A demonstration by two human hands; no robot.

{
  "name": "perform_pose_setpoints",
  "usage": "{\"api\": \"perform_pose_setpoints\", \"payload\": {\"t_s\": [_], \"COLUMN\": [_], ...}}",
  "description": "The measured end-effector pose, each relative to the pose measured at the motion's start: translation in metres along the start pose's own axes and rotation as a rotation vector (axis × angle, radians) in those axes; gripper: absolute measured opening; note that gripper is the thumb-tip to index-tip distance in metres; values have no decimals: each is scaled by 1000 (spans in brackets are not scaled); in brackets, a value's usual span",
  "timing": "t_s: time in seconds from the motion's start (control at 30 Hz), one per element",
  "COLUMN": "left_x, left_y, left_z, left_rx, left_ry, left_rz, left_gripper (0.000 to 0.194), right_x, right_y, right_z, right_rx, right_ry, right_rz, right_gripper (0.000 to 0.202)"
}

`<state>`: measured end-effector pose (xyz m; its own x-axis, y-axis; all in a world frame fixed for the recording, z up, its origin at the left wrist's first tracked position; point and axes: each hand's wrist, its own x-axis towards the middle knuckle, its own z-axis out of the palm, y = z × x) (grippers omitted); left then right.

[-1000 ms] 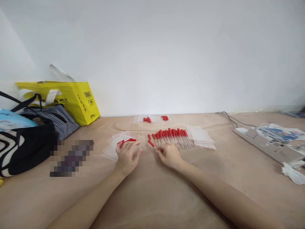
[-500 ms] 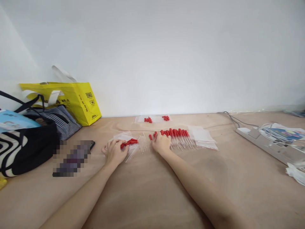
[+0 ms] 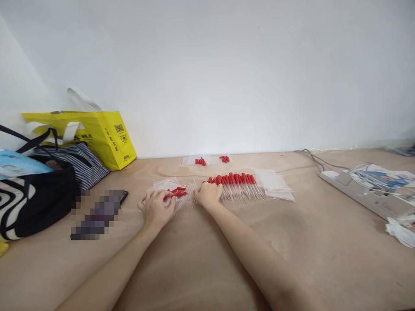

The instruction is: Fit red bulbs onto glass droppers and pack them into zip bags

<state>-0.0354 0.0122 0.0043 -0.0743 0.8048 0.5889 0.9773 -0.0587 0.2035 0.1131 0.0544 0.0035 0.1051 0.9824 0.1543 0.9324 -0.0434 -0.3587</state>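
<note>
My left hand [image 3: 157, 208] rests on a clear plastic bag [image 3: 152, 188], its thumb and forefinger apart beside several loose red rubber bulbs [image 3: 177, 192]. To the right of those lie several thin clear tubes [image 3: 193, 185]. My right hand [image 3: 209, 194] is over the right side of these tubes with its fingers curled together; its fingertips are hidden, so what they hold cannot be made out. Beyond and right of it stretches a row of droppers [image 3: 238, 185], clear tubes with red bulbs on their far ends, lying side by side.
Flat clear bags [image 3: 275, 185] lie right of the row. Near the wall is another bag [image 3: 210, 160] with red bulbs. A phone [image 3: 100, 214], a dark bag [image 3: 39, 198] and a yellow bag [image 3: 110, 134] are at left. A white power strip [image 3: 363, 194] with cables is at right.
My right hand has moved left from the end of the dropper row onto the loose tubes. The left thumb and forefinger have parted slightly around the loose red bulbs.
</note>
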Motion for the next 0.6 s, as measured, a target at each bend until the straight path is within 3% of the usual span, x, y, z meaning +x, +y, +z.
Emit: {"api": "perform_pose_setpoints", "payload": {"t_s": [0.17,0.43,0.6], "left_x": [-6,-18,-23], "left_y": [4,17,23], "left_z": [-3,-5,-7], "left_rx": [-73,-209,-229], "left_ry": [-26,-202,-269], "left_rz": [148,408,443], "left_gripper": [8,6,8], "right_x": [5,-1,1], "right_y": [-3,15,10], "right_z": [0,-7,-7], "right_rx": [6,-10,-21], "right_ry": [-25,14,34], "right_rz": [21,-23,-49], "right_gripper": [25,24,30]}}
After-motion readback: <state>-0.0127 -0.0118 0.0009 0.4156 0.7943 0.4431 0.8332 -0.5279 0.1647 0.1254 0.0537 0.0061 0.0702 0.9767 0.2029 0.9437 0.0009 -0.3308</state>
